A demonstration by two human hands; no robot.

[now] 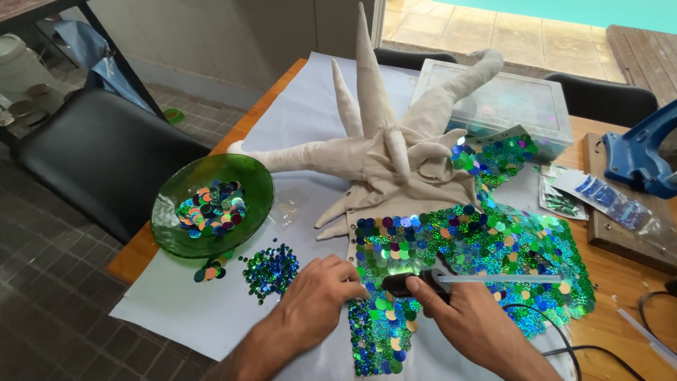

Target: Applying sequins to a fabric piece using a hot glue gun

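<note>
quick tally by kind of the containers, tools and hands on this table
Green glass bowl: 1
Clear plastic box: 1
Glue gun: 1
Blue press tool: 1
Hands, left hand and right hand: 2
Total: 6

Glittering sequins over plain matt cloth, on paper and wood.

The stuffed cloth figure (395, 152) is beige, matt and softly wrinkled; its sequinned panel (479, 247) is shiny plastic in green and blue, catching the light. The bowl (257, 201) is glossy green glass, holding more shiny sequins (211, 208). Beneath lies a smooth, matt pale paper sheet (183, 310) on a warm, lightly polished wooden tabletop (620, 317). The storage box (493, 106) is clear plastic, the chair (106, 152) smooth black leatherette, and the press (645, 155) blue painted metal.
</note>
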